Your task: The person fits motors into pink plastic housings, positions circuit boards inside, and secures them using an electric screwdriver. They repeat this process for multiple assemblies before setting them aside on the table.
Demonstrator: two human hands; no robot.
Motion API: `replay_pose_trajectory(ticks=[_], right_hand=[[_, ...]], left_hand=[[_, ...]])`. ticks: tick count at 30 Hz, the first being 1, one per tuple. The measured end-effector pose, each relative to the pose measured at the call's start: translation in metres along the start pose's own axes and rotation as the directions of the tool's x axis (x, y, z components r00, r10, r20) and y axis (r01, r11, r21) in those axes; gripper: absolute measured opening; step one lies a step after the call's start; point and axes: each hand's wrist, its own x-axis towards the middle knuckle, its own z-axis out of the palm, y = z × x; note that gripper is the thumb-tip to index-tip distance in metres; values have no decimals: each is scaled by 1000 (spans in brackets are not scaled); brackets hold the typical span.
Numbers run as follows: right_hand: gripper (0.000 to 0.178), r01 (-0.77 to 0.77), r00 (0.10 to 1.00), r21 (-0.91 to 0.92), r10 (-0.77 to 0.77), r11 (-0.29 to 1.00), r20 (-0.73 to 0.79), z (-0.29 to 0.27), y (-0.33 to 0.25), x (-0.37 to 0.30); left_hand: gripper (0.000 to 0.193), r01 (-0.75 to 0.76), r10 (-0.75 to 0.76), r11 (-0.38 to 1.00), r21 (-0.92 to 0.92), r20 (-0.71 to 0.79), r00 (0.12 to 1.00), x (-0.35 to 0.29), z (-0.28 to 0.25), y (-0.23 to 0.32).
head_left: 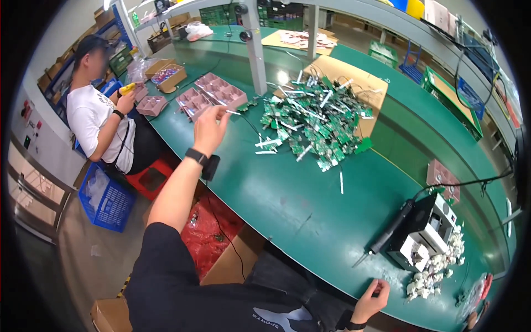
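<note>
My left hand [209, 131] reaches out over the far left part of the green table, beside the pink divided trays [221, 91]. Its fingers pinch a thin white strip [233, 113]. To its right lies a large heap of green circuit boards [318, 119] with white strips and dark wires, partly on a cardboard sheet [378, 91]. At the table's near right edge, my right hand [372, 300] is closed with curled fingers; what they hold, if anything, is hidden. Nearest to it are a black pen-shaped tool [391, 228] with a thin metal tip and a pile of small white pieces [431, 276].
A black-and-white box-shaped device [426, 229] stands at the right beside the tool. A metal post [254, 50] rises behind the trays. At the left, a person [102, 110] holds a yellow tool [127, 88]. A blue crate [105, 196] and a red stool [150, 180] stand on the floor.
</note>
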Motion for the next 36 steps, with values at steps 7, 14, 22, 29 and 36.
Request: replay_pose_trajectory(ticks=[7, 14, 22, 29, 36], right_hand=[[20, 24, 995, -232, -46, 972, -88, 0, -23, -3], [11, -48, 989, -155, 25, 987, -148, 15, 19, -12], [10, 39, 968, -233, -95, 972, -232, 21, -20, 13], [11, 59, 967, -229, -113, 972, -228, 9, -15, 0], [12, 129, 971, -200, -164, 971, -173, 9, -15, 5]], left_hand=[[29, 53, -60, 902, 429, 2, 998, 66, 28, -178], [37, -4, -253, 831, 556, 385, 888, 124, 61, -355], [21, 75, -188, 916, 393, 258, 948, 94, 20, -339], [15, -47, 15, 996, 70, 411, 911, -13, 1, -153], [18, 3, 22, 999, -45, 545, 838, -104, -11, 55]])
